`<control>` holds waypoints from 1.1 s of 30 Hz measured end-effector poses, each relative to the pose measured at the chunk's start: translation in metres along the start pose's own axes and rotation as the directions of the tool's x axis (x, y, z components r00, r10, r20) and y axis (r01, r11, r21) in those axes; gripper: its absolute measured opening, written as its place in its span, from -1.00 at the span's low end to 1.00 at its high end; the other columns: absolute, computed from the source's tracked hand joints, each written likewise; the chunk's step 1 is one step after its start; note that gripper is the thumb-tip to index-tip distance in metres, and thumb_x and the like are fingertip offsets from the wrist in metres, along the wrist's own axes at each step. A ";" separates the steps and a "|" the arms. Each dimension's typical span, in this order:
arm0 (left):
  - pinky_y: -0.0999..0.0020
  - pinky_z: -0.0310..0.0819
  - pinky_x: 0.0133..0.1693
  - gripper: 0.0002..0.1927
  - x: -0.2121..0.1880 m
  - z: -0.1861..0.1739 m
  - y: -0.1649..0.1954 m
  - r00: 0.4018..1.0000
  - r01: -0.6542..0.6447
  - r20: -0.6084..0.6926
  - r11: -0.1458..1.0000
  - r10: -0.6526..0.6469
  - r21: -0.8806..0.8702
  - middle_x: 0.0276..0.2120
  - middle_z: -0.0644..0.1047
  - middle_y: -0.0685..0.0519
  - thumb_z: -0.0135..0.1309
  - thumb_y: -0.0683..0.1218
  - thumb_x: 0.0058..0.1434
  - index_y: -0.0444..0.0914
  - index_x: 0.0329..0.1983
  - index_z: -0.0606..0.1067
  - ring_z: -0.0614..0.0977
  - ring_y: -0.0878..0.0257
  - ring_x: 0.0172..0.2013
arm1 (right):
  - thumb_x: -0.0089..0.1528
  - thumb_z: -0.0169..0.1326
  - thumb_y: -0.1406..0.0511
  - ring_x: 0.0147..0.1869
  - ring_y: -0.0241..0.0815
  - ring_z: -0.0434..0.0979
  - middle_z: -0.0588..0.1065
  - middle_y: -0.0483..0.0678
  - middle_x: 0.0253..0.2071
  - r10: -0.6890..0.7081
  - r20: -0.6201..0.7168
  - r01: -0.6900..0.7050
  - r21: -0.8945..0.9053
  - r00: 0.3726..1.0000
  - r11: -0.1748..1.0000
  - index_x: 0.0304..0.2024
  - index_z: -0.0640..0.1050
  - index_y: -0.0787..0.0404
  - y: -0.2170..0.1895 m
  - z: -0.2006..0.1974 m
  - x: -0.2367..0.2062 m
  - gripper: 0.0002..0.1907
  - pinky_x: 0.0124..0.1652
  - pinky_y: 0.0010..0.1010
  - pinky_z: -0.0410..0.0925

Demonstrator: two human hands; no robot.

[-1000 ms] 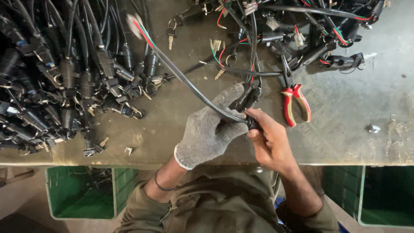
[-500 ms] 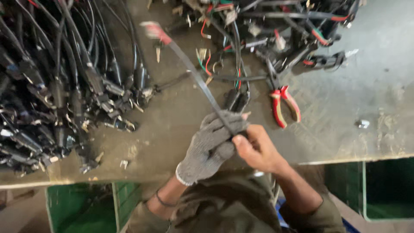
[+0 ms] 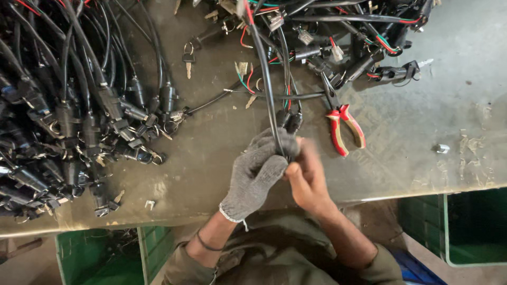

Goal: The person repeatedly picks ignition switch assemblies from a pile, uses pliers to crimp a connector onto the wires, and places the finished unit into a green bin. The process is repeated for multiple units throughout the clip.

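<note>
Gripping black cable [image 3: 266,89] taut between both hands: gloved left hand [image 3: 259,174] clamps it, bare right hand [image 3: 306,177] pinches its end | red-handled pliers [image 3: 343,124] lie on counter [image 3: 454,105] beside.

I see a grey knit glove on my left hand [image 3: 259,177], closed on a black cable [image 3: 265,87] with red and green wires at its far end. The pliers [image 3: 342,122] have red and yellow handles. The desk [image 3: 422,116] is dull grey-brown; the crates [image 3: 465,224] below are green.
</note>
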State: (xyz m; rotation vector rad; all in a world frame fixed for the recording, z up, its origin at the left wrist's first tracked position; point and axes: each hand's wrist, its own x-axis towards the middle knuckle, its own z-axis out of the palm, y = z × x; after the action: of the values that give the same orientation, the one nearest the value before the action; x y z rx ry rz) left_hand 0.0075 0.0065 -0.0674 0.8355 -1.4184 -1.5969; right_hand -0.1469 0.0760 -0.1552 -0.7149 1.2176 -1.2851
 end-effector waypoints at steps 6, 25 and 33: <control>0.31 0.47 0.11 -0.62 -0.001 -0.010 -0.001 0.992 -0.042 -0.129 0.957 0.005 -0.288 0.03 0.50 0.02 -0.04 -0.04 0.52 -0.33 0.29 0.35 0.53 0.28 0.01 | 0.10 0.19 -0.10 0.10 0.15 0.44 0.43 0.07 0.01 -0.582 0.340 0.559 -0.792 0.739 0.247 0.08 0.41 0.19 -0.088 0.002 0.022 -0.31 0.10 -0.02 0.29; 0.53 0.42 -0.20 -0.47 -0.001 -0.003 0.038 0.962 0.263 0.155 0.923 -0.226 -0.281 -0.14 0.53 0.11 -0.12 0.09 0.50 -0.34 0.37 0.34 0.49 0.44 -0.24 | 0.18 0.33 0.27 -0.24 0.05 0.53 0.54 0.00 -0.33 -0.331 0.235 0.398 -0.678 0.914 0.618 -0.21 0.55 0.21 -0.101 -0.039 0.018 -0.76 -0.16 -0.19 0.37; 0.52 0.39 -0.25 -0.44 0.000 0.021 0.070 0.951 0.309 0.076 0.906 -0.300 -0.290 -0.13 0.47 0.08 -0.15 0.09 0.51 -0.30 0.45 0.24 0.45 0.41 -0.28 | -0.03 0.30 0.21 -0.23 0.06 0.53 0.49 0.02 -0.34 -0.421 0.472 0.562 -0.819 0.774 0.116 -0.35 0.48 0.23 -0.145 0.000 0.038 -0.66 -0.30 -0.14 0.35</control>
State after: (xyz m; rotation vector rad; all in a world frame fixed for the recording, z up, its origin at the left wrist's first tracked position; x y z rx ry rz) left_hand -0.0005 0.0137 0.0052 0.8847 -1.0607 -2.0093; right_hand -0.1984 0.0089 -0.0310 -2.2603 1.6755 -0.8282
